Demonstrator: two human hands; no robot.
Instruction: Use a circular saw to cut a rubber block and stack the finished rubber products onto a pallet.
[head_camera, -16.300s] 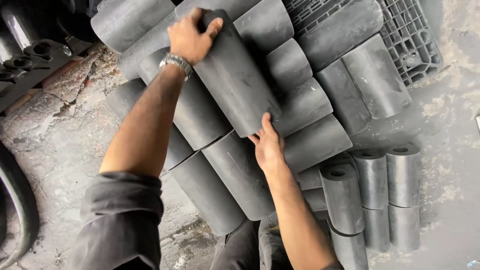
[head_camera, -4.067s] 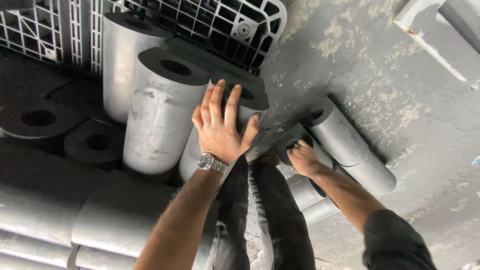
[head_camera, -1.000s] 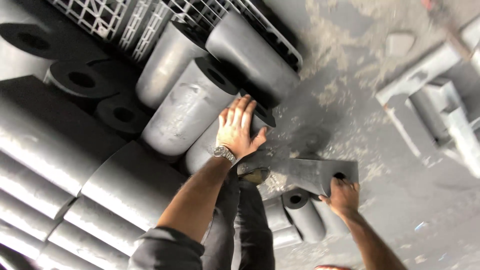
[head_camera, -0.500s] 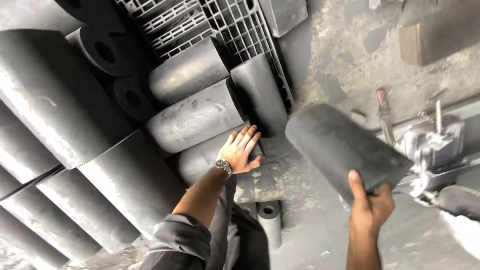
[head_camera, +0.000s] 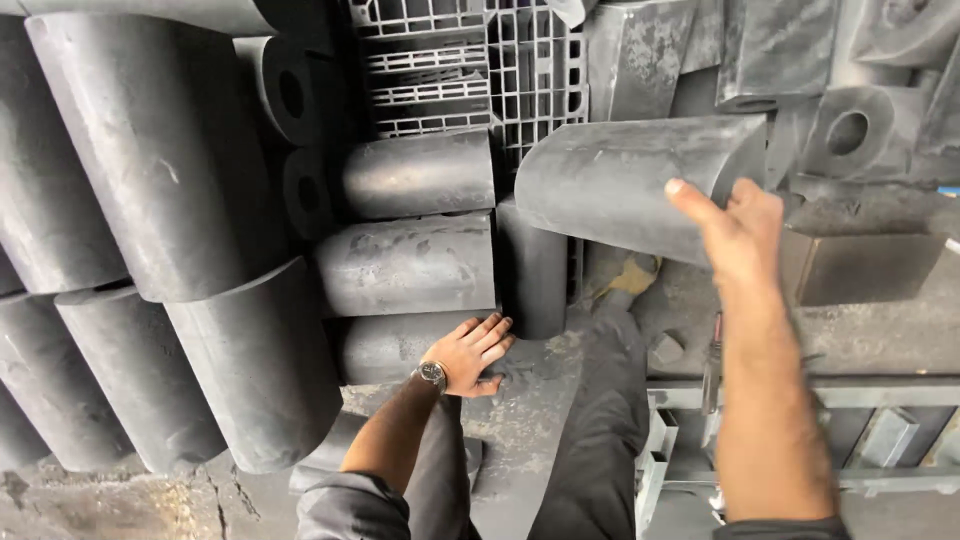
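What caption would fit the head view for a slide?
Right hand lifts a dark grey half-round block; left hand rests on a stacked cylinder.

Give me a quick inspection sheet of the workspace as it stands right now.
Surface: cracked, stained concrete floor.
Job's things: dark grey half-round block, lifted clear of the pile; stacked blocks lying on their sides.
Clutter: grey plastic pallet under the stack; cast pieces with round holes at upper right.
Hands: right hand grips the lifted block's end; left hand rests flat against a lower block, wristwatch on it.
Cables: nothing seen.
Surroundings: metal frame at lower right.
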